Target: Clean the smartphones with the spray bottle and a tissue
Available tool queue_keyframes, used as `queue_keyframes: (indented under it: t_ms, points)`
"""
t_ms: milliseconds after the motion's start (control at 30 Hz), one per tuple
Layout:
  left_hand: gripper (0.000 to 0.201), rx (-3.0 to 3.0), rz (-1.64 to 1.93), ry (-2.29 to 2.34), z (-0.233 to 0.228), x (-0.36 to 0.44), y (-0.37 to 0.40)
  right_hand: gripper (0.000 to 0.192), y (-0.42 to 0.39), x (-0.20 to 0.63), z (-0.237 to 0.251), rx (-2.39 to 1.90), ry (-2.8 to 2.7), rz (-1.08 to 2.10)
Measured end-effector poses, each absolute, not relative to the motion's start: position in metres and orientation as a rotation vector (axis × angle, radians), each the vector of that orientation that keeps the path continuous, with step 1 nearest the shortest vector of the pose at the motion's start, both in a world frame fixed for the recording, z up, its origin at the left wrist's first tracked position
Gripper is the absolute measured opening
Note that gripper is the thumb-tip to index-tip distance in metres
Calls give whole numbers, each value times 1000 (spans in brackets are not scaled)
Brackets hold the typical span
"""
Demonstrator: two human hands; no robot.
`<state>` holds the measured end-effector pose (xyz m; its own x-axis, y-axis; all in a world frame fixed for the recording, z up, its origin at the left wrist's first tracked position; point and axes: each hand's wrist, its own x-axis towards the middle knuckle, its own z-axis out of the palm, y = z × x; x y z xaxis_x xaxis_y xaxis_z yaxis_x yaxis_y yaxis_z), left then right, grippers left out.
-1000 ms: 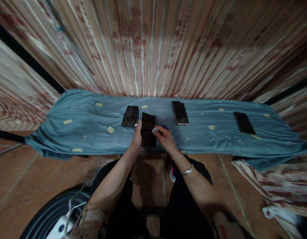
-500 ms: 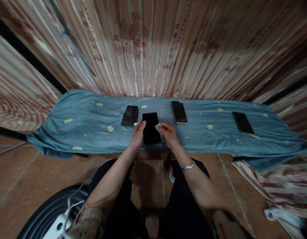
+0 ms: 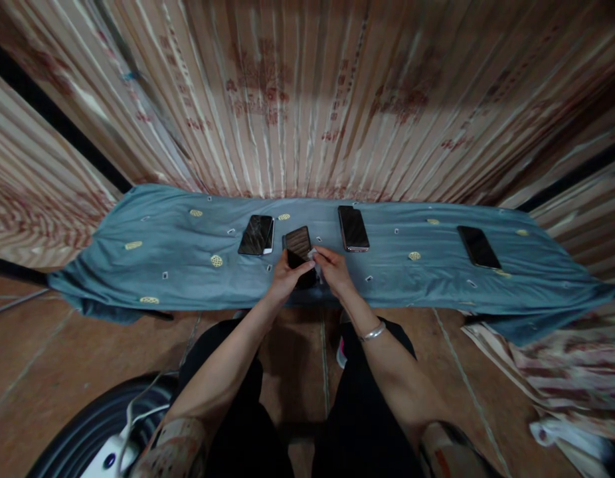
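A black phone is tilted up off the blue-grey cloth in front of me. My left hand grips its near left side, fingers curled over the screen's lower part. My right hand pinches a small white wipe against the phone's right edge. A silver bracelet circles my right wrist.
Three other dark phones lie on the cloth: one with a white edge just left, one to the right, one far right. Striped curtain hangs behind. A black wheel-like object with white cable is at my lower left.
The phone went from lying flat to being raised and tilted. My left hand slid from its left edge across its lower part, and both hands came closer together.
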<state>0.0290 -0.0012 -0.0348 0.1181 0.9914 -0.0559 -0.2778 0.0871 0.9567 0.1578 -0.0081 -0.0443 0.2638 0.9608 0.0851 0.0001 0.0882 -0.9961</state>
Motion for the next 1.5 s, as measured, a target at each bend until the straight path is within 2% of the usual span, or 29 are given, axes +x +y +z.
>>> queue_keyframes:
  t_ms: [233,533,1067,1500]
  points:
    - [53,820,1170,869,-23,31,-3,33,-15,154,-40,-1062,-1069,1084]
    - [37,708,992,848,-2,31,-17,44,-16,156,-29,-1076,-1255,968]
    - [20,484,1019,871,14,-1,-10,30,-13,127,-10,-947,-1362,1053]
    - [22,520,1181,908,7,8,-22,46,-36,118,-6,-981,-1616,817]
